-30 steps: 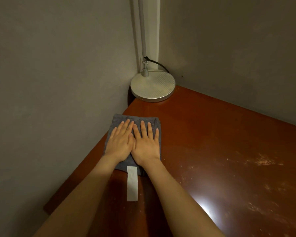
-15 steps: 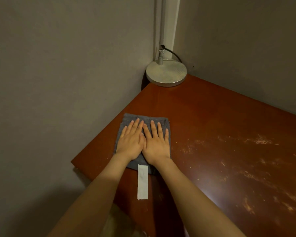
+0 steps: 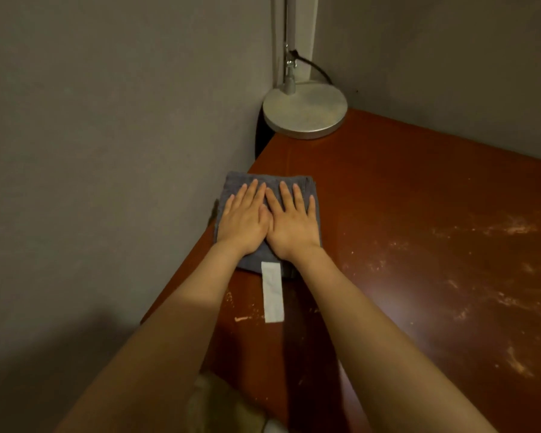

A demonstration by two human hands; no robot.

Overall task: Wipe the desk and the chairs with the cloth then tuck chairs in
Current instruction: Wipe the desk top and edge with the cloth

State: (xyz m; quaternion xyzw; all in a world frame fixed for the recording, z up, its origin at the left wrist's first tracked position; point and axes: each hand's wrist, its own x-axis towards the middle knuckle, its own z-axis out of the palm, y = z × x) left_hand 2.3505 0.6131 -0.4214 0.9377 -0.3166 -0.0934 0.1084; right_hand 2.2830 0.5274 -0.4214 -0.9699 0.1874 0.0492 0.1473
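Observation:
A folded grey cloth (image 3: 235,184) lies flat at the left edge of the reddish-brown desk (image 3: 403,198), right against the wall. My left hand (image 3: 244,223) and my right hand (image 3: 292,223) rest side by side on it, palms down, fingers straight, pressing it onto the wood. A white label (image 3: 272,295) trails from the cloth's near edge towards me. No chair shows clearly.
A round silver lamp base (image 3: 305,110) with its pole and black cable fills the desk's far corner. Grey walls close the left and back sides. Pale dusty streaks (image 3: 512,229) mark the desk to the right. Something pale beige (image 3: 219,404) sits below the near edge.
Both hands drew the cloth back from the lamp, then pushed it forward again along the wall side. The hands stayed flat on the cloth throughout.

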